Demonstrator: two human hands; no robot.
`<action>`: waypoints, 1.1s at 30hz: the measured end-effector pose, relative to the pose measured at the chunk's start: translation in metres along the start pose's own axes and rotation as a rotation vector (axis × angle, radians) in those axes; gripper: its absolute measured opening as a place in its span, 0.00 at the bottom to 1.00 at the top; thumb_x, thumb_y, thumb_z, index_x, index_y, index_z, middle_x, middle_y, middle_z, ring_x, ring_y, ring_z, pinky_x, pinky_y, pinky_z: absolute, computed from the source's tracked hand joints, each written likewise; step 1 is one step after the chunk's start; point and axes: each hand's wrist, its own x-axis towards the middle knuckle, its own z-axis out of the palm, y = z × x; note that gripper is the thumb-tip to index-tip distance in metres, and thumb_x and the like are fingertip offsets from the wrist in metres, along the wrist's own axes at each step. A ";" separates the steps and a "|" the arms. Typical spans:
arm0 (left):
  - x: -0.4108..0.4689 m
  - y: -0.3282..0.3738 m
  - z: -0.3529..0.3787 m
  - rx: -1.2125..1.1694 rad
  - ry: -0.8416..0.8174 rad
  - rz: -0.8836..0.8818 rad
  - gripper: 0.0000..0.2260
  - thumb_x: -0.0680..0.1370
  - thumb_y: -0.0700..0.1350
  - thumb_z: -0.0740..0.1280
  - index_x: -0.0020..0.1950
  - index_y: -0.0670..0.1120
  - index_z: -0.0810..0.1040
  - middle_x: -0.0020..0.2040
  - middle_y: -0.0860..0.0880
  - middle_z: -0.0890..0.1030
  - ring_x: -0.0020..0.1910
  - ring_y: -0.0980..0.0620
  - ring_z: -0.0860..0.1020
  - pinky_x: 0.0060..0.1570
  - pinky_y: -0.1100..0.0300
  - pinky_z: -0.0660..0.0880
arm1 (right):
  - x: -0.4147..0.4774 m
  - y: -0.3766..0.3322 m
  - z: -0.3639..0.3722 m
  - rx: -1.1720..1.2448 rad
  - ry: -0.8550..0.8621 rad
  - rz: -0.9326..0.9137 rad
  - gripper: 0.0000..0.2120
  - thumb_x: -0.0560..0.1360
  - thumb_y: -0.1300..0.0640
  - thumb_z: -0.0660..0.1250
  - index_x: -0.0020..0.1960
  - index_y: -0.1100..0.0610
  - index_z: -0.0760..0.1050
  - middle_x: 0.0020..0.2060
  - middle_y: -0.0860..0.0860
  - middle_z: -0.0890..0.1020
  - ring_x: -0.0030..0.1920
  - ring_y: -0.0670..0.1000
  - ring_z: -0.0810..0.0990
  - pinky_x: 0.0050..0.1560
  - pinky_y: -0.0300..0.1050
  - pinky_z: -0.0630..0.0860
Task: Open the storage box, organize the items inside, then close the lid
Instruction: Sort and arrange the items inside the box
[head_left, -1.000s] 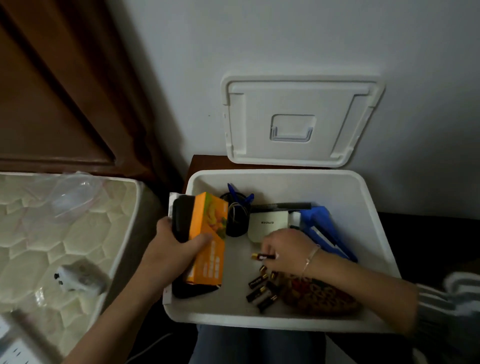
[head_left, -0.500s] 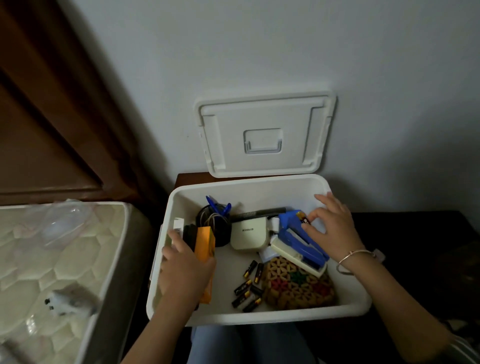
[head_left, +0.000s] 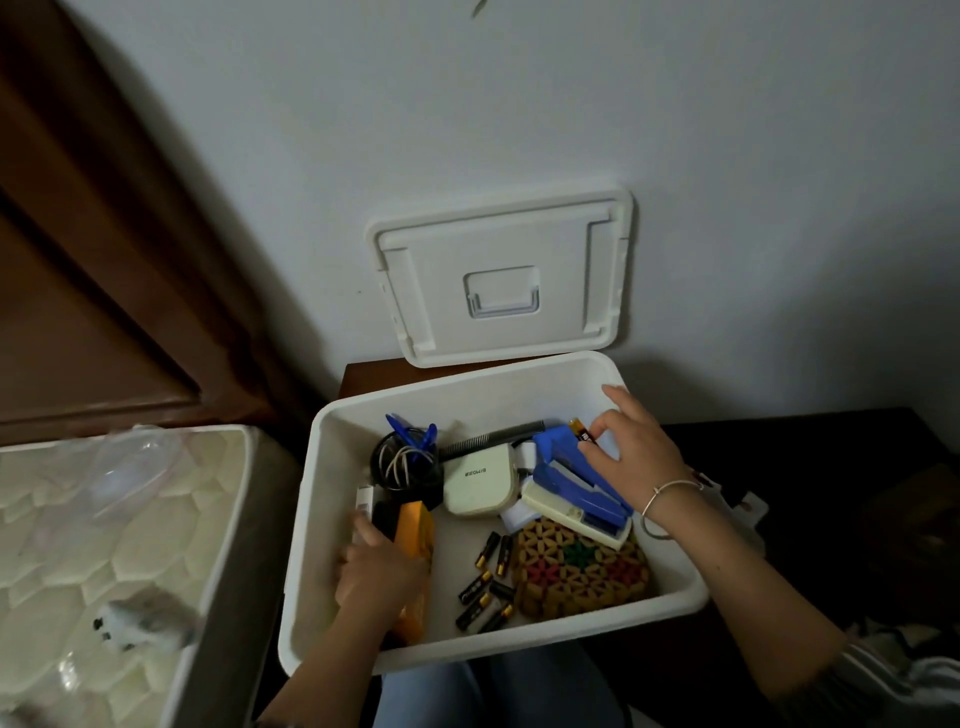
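The white storage box stands open on my lap, and its lid leans upright against the wall behind it. My left hand grips an orange carton and dark flat items stood on edge against the box's left wall. My right hand reaches into the back right corner and pinches a black-and-gold battery above a blue stapler. Several more batteries lie loose on the floor of the box beside a woven patterned pouch.
A cream device, a coiled cable, a blue clip and a black comb lie at the back of the box. A quilted mattress with a small toy is at the left. Dark furniture stands to the right.
My right hand carried one battery from the loose pile to the back right corner above the stapler. My left hand set the orange carton upright against the left wall. The camera tilted upward.
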 end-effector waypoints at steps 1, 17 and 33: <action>0.000 0.000 0.001 -0.002 -0.014 -0.003 0.47 0.75 0.56 0.66 0.77 0.45 0.34 0.75 0.36 0.56 0.71 0.36 0.63 0.66 0.44 0.66 | 0.000 0.000 0.000 -0.005 0.000 0.003 0.06 0.74 0.53 0.69 0.42 0.54 0.73 0.73 0.48 0.63 0.71 0.53 0.64 0.57 0.42 0.69; -0.001 0.004 0.004 0.784 0.274 0.394 0.37 0.77 0.60 0.59 0.77 0.47 0.46 0.76 0.43 0.51 0.72 0.42 0.58 0.62 0.50 0.68 | -0.003 -0.003 -0.003 0.003 0.010 0.037 0.07 0.74 0.53 0.69 0.40 0.51 0.72 0.73 0.48 0.64 0.74 0.51 0.61 0.60 0.42 0.69; 0.044 -0.022 -0.006 1.141 -0.065 1.081 0.32 0.77 0.64 0.56 0.77 0.48 0.59 0.78 0.44 0.56 0.78 0.43 0.49 0.73 0.37 0.39 | -0.002 -0.003 -0.002 -0.068 0.006 0.071 0.06 0.75 0.53 0.68 0.44 0.53 0.72 0.75 0.47 0.60 0.71 0.51 0.66 0.54 0.38 0.69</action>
